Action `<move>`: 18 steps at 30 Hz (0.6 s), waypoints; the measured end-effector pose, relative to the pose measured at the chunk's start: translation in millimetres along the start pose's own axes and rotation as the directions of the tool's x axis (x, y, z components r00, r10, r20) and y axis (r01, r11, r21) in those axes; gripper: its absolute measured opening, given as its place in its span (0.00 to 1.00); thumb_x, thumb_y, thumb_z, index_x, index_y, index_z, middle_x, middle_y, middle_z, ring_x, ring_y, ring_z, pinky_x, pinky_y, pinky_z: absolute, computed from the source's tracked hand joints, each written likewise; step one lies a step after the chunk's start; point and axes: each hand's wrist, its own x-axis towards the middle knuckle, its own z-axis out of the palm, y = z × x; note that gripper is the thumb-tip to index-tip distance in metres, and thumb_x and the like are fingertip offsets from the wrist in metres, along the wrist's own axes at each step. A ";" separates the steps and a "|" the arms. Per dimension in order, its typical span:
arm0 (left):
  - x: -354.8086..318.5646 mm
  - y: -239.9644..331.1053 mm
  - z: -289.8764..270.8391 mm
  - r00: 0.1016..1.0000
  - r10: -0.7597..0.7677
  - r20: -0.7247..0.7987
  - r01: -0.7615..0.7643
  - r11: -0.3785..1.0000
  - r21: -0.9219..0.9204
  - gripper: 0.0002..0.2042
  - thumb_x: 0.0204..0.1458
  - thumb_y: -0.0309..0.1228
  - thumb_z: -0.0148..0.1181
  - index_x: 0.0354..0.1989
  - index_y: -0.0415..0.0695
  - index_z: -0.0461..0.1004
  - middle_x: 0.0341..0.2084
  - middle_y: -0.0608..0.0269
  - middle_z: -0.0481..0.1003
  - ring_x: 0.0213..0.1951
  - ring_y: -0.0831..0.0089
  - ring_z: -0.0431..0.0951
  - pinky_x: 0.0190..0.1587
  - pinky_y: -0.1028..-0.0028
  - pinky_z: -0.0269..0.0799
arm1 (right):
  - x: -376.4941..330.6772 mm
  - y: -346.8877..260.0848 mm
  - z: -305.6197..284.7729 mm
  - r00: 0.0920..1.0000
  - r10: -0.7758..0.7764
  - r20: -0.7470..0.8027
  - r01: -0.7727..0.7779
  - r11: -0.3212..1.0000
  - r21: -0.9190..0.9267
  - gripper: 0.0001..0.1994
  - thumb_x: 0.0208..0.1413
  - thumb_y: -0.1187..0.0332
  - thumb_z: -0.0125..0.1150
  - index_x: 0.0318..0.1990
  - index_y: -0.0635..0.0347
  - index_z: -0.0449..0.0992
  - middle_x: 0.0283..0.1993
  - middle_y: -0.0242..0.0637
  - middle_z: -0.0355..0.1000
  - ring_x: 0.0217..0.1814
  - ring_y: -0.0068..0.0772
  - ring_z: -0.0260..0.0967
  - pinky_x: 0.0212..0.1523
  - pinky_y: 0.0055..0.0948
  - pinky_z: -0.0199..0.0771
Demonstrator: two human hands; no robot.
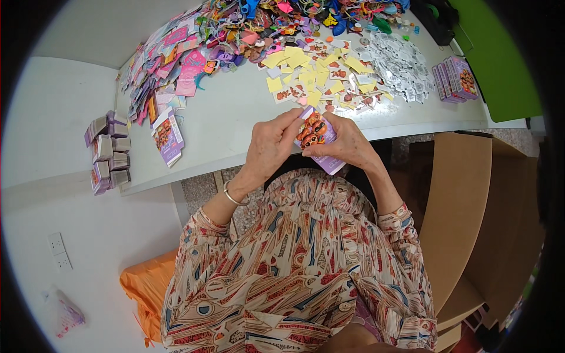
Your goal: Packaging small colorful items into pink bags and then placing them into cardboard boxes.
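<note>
A small purple cardboard box [315,134] with a picture of round reddish-brown figures is between my two hands, just over the table's near edge. My left hand [269,141] grips its left side, fingers closed near the upper end. On the other side my right hand [348,143] wraps the box, its thumb lying across the printed face. The lower end of the box points down toward my lap. What is inside the box cannot be seen. Just beyond my hands lie scattered yellow paper slips [297,57] and small picture cards [288,93].
White packets [406,67] lie right of the slips, finished-looking purple boxes [453,79] stand at the far right. A flattened purple carton [168,138] and stacked open boxes [110,152] are left. Colourful trinkets [259,35] cover the back. A large cardboard box [459,212] stands beside me.
</note>
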 end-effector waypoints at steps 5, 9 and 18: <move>6.0 -19.9 -4.4 0.996 -0.064 0.055 0.076 0.964 -0.254 0.11 0.57 0.25 0.56 0.46 0.36 0.76 0.22 0.53 0.77 0.22 0.79 0.72 0.28 0.77 0.68 | -2.1 -1.2 -0.6 1.000 -0.009 0.010 0.008 1.000 0.002 0.31 0.34 0.52 0.77 0.40 0.69 0.74 0.33 0.46 0.76 0.37 0.38 0.75 0.41 0.34 0.73; 4.2 1.8 -9.9 0.981 -0.103 0.163 0.098 0.994 0.038 0.13 0.56 0.22 0.52 0.49 0.35 0.73 0.28 0.48 0.78 0.27 0.64 0.77 0.32 0.75 0.71 | -2.5 5.2 -0.3 1.000 -0.005 0.002 0.005 1.000 -0.027 0.30 0.34 0.52 0.77 0.38 0.69 0.74 0.33 0.47 0.75 0.36 0.39 0.74 0.40 0.34 0.72; -19.1 10.0 8.9 0.962 0.238 0.137 -0.267 0.925 0.269 0.21 0.52 0.18 0.48 0.57 0.27 0.60 0.45 0.34 0.71 0.44 0.43 0.75 0.46 0.58 0.74 | -6.9 1.7 -1.4 0.998 -0.032 -0.048 0.030 0.999 -0.033 0.30 0.34 0.53 0.78 0.37 0.69 0.72 0.31 0.48 0.74 0.35 0.41 0.74 0.39 0.35 0.72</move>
